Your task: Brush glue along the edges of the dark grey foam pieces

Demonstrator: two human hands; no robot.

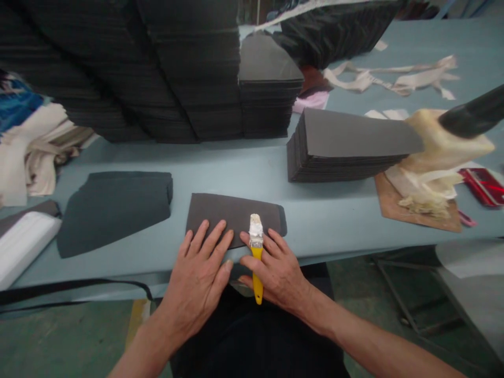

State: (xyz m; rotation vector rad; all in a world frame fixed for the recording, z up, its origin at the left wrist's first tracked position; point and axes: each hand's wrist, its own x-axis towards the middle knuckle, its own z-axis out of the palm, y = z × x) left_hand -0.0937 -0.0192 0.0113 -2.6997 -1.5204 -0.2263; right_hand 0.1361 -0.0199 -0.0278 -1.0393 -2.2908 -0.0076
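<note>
A dark grey panel (228, 210) lies flat near the front edge of the table, with a slightly different dark strip showing at its right end. My left hand (200, 273) rests on the panel's lower left part, fingers stretched out and holding nothing. In my right hand (277, 270) is a yellow-handled brush (257, 268), its bristle end coated in white and pointing away from me. The fingers of that hand also touch the panel's lower right part. Left of the panel lies a spread of dark green-grey pieces (118, 210), overlapping each other.
Tall stacks of dark sheets (189, 68) stand at the back. A lower stack of grey panels (354, 134) sits right, beside a glue-crusted pale container (452, 142) on a brown board (394, 202). A white block (27, 247) and cloth strips (43, 142) lie left.
</note>
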